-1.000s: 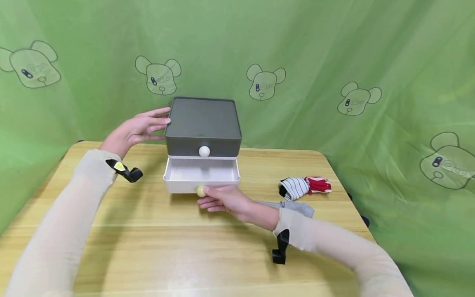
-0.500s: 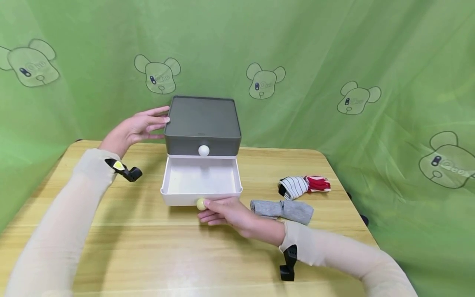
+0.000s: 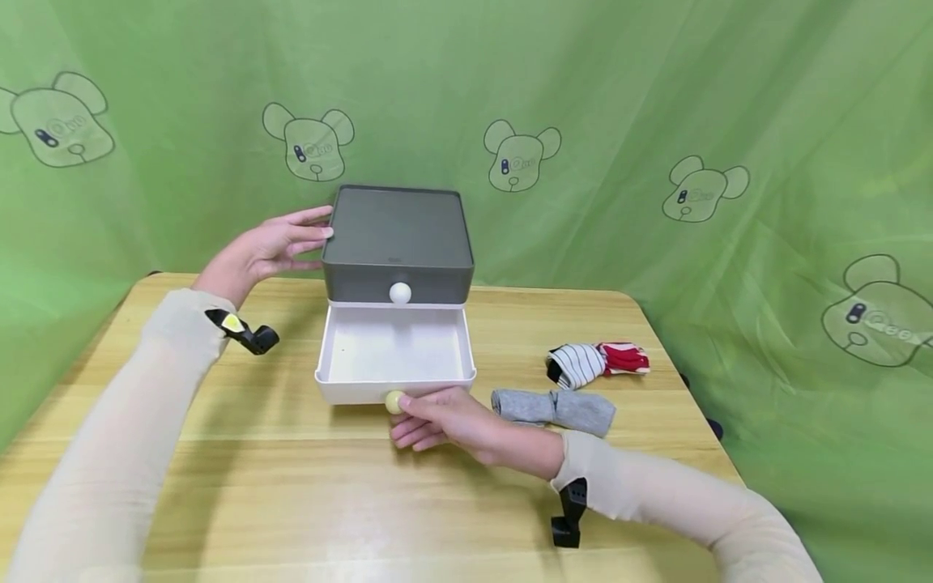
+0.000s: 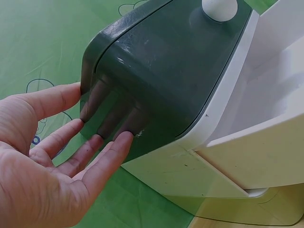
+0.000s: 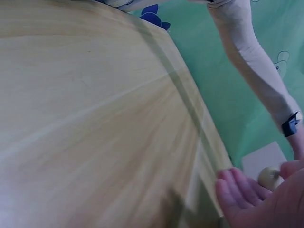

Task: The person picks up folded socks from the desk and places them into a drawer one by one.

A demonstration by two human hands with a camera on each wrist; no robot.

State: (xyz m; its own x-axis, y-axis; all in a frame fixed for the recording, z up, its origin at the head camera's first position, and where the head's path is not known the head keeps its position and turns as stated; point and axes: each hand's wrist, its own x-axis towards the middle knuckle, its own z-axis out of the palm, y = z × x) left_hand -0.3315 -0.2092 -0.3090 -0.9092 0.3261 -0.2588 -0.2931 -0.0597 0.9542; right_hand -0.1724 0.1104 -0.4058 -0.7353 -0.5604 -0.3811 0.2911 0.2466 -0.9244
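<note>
The left hand [image 3: 270, 247] is resting straight fingertips against the side of the gray box [image 3: 399, 227], probably bracing it. Below, the white drawer [image 3: 350, 393] is standing pulled out, and the right hand [image 3: 453, 421] is touching its yellowish knob [image 3: 394, 402] with the thumb; whether the fingers are pinching it, I cannot tell. Opening the drawer seems to be the step in hand; the next move is likely calling for a gentle release. 2 cloths, a gray roll [image 3: 554, 409] and a striped bundle [image 3: 579, 366], are lying nearby.
</note>
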